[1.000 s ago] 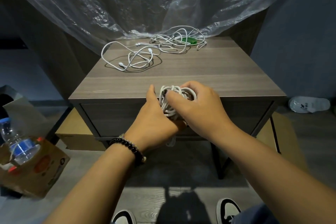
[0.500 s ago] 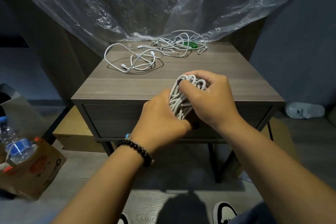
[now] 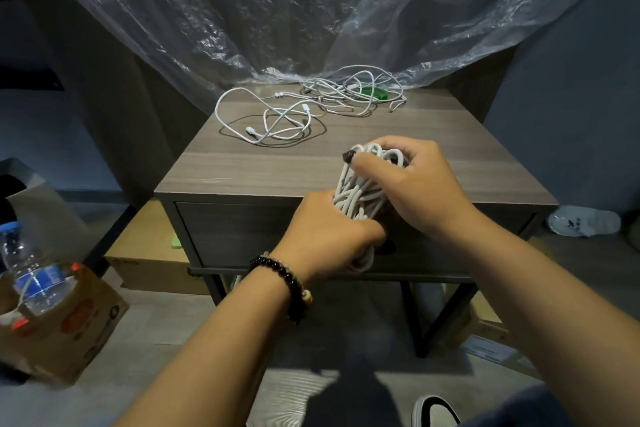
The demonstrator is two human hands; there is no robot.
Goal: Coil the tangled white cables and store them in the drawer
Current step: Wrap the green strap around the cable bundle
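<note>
A coiled bundle of white cable [image 3: 360,194] is held upright in front of the drawer front [image 3: 242,236] of a grey wooden nightstand [image 3: 263,167]. My right hand [image 3: 412,184] grips the bundle's upper loops. My left hand [image 3: 329,236] grips its lower end, and a cable loop hangs below the fist. The drawer is closed. A loose white cable [image 3: 273,121] lies tangled on the back left of the top. A bigger tangle of white cables [image 3: 353,90] lies at the back, over a green object [image 3: 374,93].
Clear plastic sheeting [image 3: 277,11] hangs behind the nightstand and touches its back edge. A cardboard box [image 3: 65,329] with a water bottle [image 3: 34,281] stands on the floor at the left. Flat boxes [image 3: 152,253] lie under the nightstand. A white slipper [image 3: 585,220] lies at the right.
Both hands and the cable bundle have shifted to the right along the nightstand's front edge and risen a little. The loose cables on top have not moved.
</note>
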